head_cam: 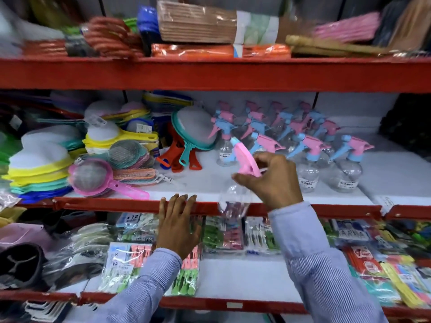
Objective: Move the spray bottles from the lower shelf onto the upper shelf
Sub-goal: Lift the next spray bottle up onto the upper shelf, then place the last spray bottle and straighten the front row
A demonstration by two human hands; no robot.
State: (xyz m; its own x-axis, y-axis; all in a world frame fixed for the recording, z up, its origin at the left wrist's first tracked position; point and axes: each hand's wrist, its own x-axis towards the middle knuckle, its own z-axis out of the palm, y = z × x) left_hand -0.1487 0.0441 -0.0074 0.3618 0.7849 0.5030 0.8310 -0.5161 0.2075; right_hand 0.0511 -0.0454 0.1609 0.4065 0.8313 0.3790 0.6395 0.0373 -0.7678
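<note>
My right hand grips a clear spray bottle by its pink trigger head, holding it in front of the red edge of the middle shelf. The bottle body hangs below the hand, over the shelf lip. Several more clear spray bottles with pink and blue heads stand in rows on the white middle shelf board, behind and to the right of my hand. My left hand rests flat with fingers spread on the red shelf edge, holding nothing.
Stacks of plastic sieves and strainers fill the left of the middle shelf. The top shelf carries sponges and cloths. The lower shelf holds packs of clothes pegs and other packets.
</note>
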